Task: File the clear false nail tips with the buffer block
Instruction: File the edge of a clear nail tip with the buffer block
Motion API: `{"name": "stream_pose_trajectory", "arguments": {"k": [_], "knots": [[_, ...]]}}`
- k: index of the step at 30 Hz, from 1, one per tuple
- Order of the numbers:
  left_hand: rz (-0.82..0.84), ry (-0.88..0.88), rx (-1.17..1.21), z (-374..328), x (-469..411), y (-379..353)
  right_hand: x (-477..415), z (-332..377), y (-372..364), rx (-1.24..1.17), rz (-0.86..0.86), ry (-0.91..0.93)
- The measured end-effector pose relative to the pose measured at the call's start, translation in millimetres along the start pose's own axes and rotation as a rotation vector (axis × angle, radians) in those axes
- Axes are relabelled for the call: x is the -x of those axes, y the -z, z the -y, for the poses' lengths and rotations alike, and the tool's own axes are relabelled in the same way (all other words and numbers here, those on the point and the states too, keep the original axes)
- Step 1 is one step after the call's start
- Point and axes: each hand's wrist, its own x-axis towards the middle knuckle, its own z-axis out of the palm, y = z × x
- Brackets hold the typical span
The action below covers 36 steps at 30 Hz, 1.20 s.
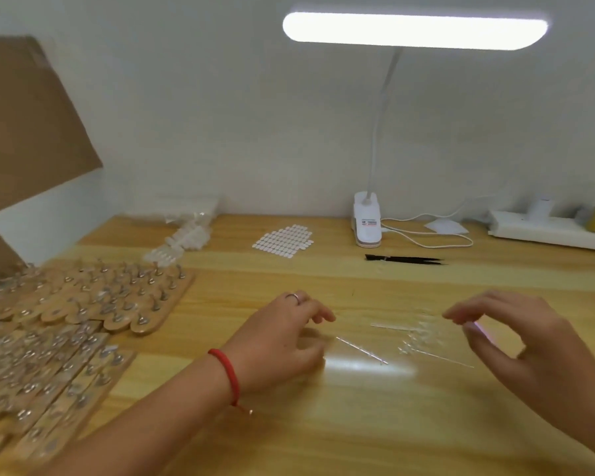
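Clear plastic false nail tips lie on the wooden counter before the white clip lamp. They look light, slippery and brittle, so pinch their sides. The left hand is loosely curled and empty; the right hand has a narrow grip, contents unclear.

Nothing written here can be read. The white lamp clip, well beyond the fingers of the left hand, carries a small label with red and dark print, too blurred to make out.
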Motion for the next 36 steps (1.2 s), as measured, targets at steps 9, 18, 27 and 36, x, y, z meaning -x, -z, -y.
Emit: {"name": "stream_pose_trajectory", "arguments": {"k": [9,18,27,36], "knots": [[-0.084,0.061,-0.043,14,-17,6,11,-4,-42,-0.021,-0.118,0.066],[-0.063,0.547,-0.907,102,-15,81,9,-3,-47,-0.103,-0.152,-0.045],[0.190,0.589,-0.959,141,-18,92,10,-4,-42,-0.199,-0.152,-0.116],[0.218,0.616,-0.696,157,-8,94,11,-7,-42,-0.234,-0.153,-0.111]]}}
